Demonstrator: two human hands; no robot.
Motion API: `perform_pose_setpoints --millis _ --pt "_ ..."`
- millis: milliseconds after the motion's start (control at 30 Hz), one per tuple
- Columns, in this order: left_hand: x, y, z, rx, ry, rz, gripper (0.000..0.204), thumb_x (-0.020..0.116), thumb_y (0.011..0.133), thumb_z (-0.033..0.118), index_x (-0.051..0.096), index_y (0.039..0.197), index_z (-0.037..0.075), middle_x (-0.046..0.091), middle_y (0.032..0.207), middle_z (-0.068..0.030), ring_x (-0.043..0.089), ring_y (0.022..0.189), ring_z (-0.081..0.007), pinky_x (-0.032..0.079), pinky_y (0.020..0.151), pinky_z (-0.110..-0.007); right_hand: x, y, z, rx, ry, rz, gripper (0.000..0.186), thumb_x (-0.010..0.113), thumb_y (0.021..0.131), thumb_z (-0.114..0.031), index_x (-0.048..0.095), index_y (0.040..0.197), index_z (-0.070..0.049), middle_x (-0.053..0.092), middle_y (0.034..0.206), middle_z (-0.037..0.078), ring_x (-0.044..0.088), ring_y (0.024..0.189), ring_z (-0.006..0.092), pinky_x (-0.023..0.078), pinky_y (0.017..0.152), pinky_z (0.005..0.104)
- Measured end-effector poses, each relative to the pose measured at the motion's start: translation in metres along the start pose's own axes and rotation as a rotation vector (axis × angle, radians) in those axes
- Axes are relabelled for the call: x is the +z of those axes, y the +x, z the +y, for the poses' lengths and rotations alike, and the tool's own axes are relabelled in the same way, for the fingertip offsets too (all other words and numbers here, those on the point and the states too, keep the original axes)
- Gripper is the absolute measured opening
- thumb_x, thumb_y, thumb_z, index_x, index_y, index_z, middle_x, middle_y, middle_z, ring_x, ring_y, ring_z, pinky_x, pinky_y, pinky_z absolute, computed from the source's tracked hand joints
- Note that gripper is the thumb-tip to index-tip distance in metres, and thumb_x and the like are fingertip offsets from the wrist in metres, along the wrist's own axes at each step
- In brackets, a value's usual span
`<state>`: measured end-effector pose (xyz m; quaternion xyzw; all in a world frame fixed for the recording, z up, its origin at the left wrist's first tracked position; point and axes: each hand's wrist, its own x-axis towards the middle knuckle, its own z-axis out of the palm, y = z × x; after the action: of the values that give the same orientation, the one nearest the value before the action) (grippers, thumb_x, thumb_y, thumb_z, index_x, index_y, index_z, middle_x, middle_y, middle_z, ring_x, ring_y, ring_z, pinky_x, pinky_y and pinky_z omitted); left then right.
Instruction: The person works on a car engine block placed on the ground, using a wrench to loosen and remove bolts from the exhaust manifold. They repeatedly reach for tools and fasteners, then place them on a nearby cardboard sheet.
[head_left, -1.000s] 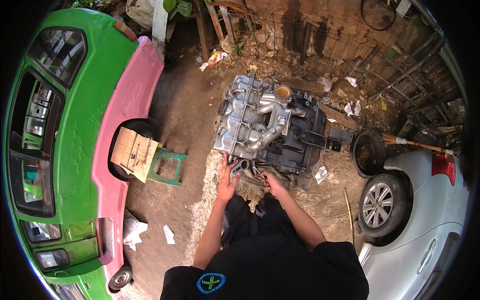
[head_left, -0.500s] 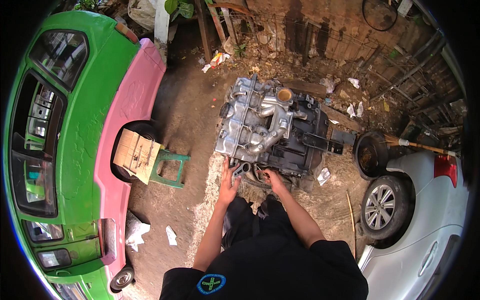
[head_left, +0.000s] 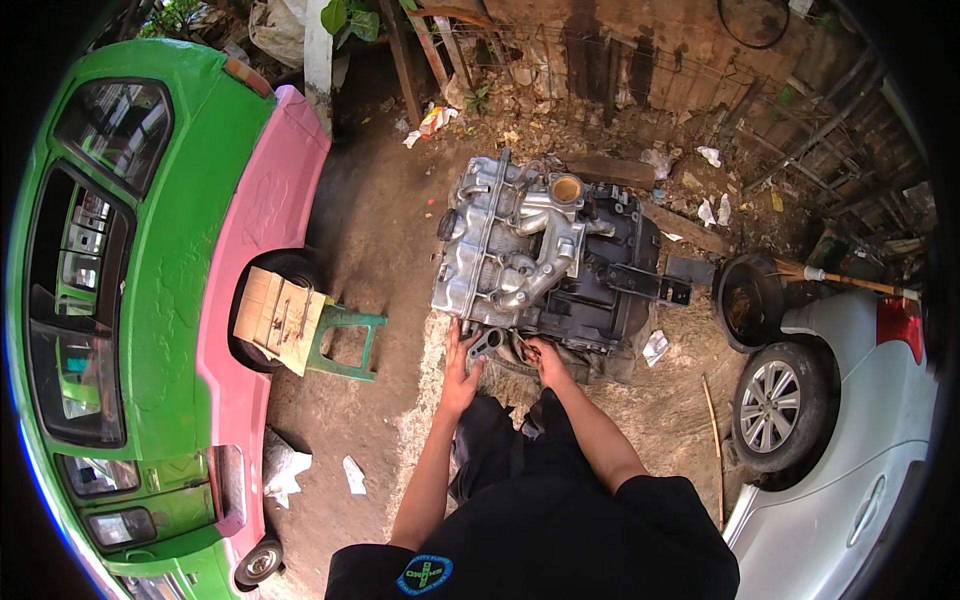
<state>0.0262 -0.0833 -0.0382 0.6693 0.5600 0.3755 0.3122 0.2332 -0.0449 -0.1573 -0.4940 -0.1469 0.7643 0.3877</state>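
A silver and black car engine [head_left: 545, 250] stands on the ground right in front of me. My left hand [head_left: 460, 372] rests at its near left edge, fingers stretched out toward the metal and thumb apart. Just right of that thumb sits a grey metal bracket [head_left: 486, 343] with a round opening. My right hand [head_left: 546, 362] is at the engine's near side, right of the bracket, with its fingers bent together. Whatever those fingers hold is too small and hidden to name. A round brown opening [head_left: 566, 189] tops the silver intake pipes.
On the left, a green plastic stool [head_left: 350, 345] bears cardboard [head_left: 275, 315] with thin tools, beside a green and pink van [head_left: 170, 230]. To the right are a black basin [head_left: 745, 305] and a silver car [head_left: 860, 420]. A stick [head_left: 714, 440] lies near its wheel.
The view has shifted slightly. My right fingers have bent a little at the engine's near side; my left hand stays by the bracket.
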Motion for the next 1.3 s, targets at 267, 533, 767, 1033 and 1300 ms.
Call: perform_pose_setpoints --millis 267,533,767,1033,1300 --pt "-0.001 0.001 -0.001 -0.010 -0.026 -0.009 0.044 0.059 0.093 0.012 0.055 0.136 0.005 0.018 0.163 -0.0215 0.014 0.152 -0.0359 0.014 0.122 -0.046 0.006 -0.023 -0.021 0.299 0.300 -0.051 0.023 0.051 0.102 -0.017 0.063 0.102 0.002 0.043 0.066 -0.003 0.035 0.054 0.0086 0.039 0.063 0.0286" --pt "0.005 -0.001 -0.007 -0.008 -0.005 0.017 0.043 0.059 0.092 0.011 0.055 0.134 0.004 0.017 0.163 -0.0214 0.013 0.152 -0.0366 0.014 0.121 -0.046 0.064 -0.061 -0.079 0.271 0.309 0.076 0.021 0.044 0.101 -0.009 0.058 0.098 0.005 0.047 0.071 0.001 0.037 0.055 0.0097 0.040 0.059 0.0281" --pt "0.004 -0.001 -0.008 0.022 0.002 0.026 0.043 0.059 0.093 0.012 0.055 0.134 0.004 0.017 0.163 -0.0215 0.014 0.152 -0.0364 0.015 0.121 -0.045 0.050 -0.052 -0.030 0.222 0.067 0.099 0.018 0.049 0.098 -0.016 0.063 0.097 -0.005 0.055 0.076 0.002 0.043 0.055 0.0117 0.044 0.054 0.0299" --pt "0.005 -0.001 -0.008 0.016 -0.052 0.040 0.043 0.059 0.093 0.014 0.056 0.135 0.005 0.017 0.164 -0.0208 0.013 0.152 -0.0360 0.015 0.121 -0.045 0.005 -0.028 -0.027 0.081 -0.214 0.161 0.017 0.059 0.094 -0.023 0.067 0.091 -0.008 0.052 0.067 -0.002 0.036 0.054 0.0090 0.039 0.053 0.0288" --pt "0.006 -0.002 -0.007 -0.015 -0.032 0.017 0.043 0.059 0.093 0.014 0.056 0.136 0.005 0.016 0.164 -0.0193 0.012 0.153 -0.0358 0.015 0.121 -0.045 0.002 -0.022 -0.029 0.173 -0.039 0.092 0.018 0.060 0.094 -0.023 0.070 0.094 -0.009 0.051 0.070 -0.003 0.034 0.055 0.0090 0.037 0.059 0.0276"
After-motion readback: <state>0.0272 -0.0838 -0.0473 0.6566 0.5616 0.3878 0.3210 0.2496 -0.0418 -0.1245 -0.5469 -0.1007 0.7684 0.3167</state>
